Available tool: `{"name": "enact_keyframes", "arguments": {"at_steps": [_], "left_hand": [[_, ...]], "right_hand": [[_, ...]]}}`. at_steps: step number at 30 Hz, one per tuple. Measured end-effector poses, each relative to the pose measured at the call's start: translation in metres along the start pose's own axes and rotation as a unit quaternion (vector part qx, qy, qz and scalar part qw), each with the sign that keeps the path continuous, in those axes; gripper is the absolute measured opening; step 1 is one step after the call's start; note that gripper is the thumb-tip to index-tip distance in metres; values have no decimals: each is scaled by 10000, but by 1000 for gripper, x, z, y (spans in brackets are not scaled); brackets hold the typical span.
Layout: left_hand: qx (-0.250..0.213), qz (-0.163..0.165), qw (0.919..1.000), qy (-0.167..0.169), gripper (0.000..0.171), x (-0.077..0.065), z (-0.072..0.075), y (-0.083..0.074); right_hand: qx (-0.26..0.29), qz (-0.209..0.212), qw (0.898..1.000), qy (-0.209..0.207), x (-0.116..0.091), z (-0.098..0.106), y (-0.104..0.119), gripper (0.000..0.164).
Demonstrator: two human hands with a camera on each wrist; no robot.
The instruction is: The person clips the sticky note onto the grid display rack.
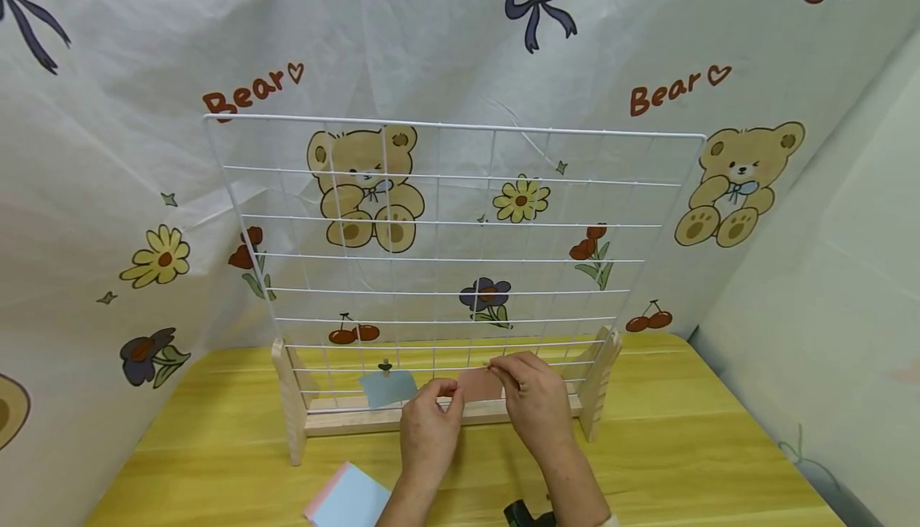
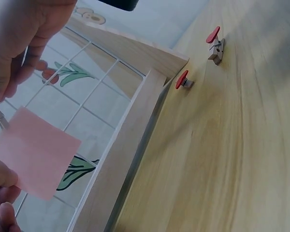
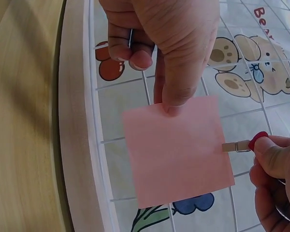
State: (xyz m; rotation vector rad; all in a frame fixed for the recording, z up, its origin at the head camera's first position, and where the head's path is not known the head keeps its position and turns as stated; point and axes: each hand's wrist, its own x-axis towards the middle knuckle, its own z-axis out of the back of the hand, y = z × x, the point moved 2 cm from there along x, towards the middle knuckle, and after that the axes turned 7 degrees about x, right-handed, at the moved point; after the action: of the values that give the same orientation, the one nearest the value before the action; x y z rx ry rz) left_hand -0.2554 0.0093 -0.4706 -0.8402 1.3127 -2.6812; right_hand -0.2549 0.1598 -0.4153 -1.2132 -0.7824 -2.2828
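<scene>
A square pink paper (image 1: 480, 385) is held against the lower part of a white wire grid (image 1: 460, 260). My left hand (image 1: 430, 431) pinches it at the left edge, the thumb on its front in the right wrist view. At its top edge my right hand (image 1: 535, 399) pinches the red head of a small wooden clothespin (image 3: 239, 146). The clothespin's tip overlaps the paper's edge in that view. To the left, a blue paper (image 1: 388, 389) hangs from the grid by a small clip (image 1: 385, 366) at its top.
The grid stands in a wooden base (image 1: 359, 423) on a yellow wood-grain table (image 1: 690, 431). A stack of blue and pink papers (image 1: 350, 499) lies front left. Two more red-topped clothespins (image 2: 215, 48) lie on the table. A dark object (image 1: 525, 513) shows beside the right forearm.
</scene>
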Motion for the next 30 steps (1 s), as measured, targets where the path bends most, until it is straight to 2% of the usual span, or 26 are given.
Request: {"name": "enact_keyframes", "arguments": {"at_steps": [6,30], "left_hand": [[36,41,10000,41,6,0,0,1],[47,136,9999,-2,7,-1,1,1]], "right_hand": [[-12,98,10000,-11,-2,-4,-3,11],[-114,-135,9998,96,-5,-10,-3,12]]}}
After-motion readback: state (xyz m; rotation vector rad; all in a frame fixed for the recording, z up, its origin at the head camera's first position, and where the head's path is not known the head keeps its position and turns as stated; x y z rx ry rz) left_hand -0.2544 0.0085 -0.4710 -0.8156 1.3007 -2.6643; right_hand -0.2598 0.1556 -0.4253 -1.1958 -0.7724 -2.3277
